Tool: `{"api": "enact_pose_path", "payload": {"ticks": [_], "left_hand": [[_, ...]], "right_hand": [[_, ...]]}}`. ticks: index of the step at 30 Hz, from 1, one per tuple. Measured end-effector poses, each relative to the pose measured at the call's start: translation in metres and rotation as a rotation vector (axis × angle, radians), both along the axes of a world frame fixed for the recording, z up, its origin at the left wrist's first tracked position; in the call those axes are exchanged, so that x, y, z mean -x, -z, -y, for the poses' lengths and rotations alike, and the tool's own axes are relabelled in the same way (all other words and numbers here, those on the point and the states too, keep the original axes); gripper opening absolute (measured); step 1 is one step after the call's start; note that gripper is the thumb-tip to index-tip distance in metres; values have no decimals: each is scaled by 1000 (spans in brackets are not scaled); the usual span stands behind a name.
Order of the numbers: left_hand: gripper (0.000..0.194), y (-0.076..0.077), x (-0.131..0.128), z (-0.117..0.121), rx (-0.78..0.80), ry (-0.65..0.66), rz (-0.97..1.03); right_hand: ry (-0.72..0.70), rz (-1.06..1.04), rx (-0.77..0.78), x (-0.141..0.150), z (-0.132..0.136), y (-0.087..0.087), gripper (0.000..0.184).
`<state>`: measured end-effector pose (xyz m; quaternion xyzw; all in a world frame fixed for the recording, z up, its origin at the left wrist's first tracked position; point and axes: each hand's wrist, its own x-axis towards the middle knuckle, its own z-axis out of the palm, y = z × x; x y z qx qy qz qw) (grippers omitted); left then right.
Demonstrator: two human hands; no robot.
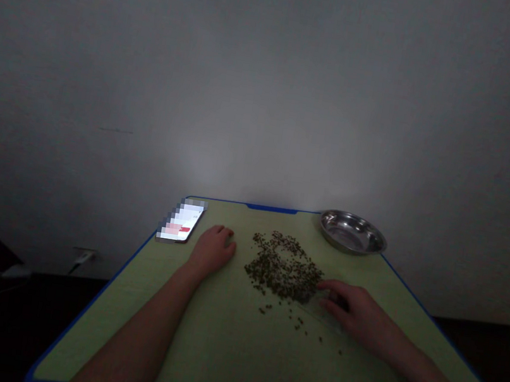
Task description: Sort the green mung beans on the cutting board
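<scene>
A loose pile of small dark seed-like grains (288, 272) is spread over the middle of the light green table (223, 339). My right hand (347, 307) is at the pile's right edge, its fingertips touching or very near the grains. A gap shows between its thumb and forefinger, and I see nothing held there. To the left of the pile, my left hand (214, 249) rests palm down, fingers loosely bent and thumb a little apart. It appears to hold nothing. A faint, clear, sheet-like patch lies beside the right fingers; its kind is unclear.
A shallow metal bowl (352, 234) stands at the table's back right corner. At the back left lies a phone (183, 222) with its screen lit. Several stray grains are scattered in front of the pile. A blue rim edges the table, and a plain wall rises behind it.
</scene>
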<state>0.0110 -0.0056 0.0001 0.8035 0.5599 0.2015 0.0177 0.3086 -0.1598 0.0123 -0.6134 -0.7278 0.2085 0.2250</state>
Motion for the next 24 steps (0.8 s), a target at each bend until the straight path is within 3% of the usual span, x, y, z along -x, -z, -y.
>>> {"api": "enact_pose_path", "payload": {"ticks": [13, 24], "left_hand": [[32, 1, 0, 0, 1, 5, -4], [31, 3, 1, -2, 2, -1, -2]], "right_hand": [[-32, -14, -6, 7, 5, 2, 27], [30, 32, -43, 4, 1, 4, 31]]}}
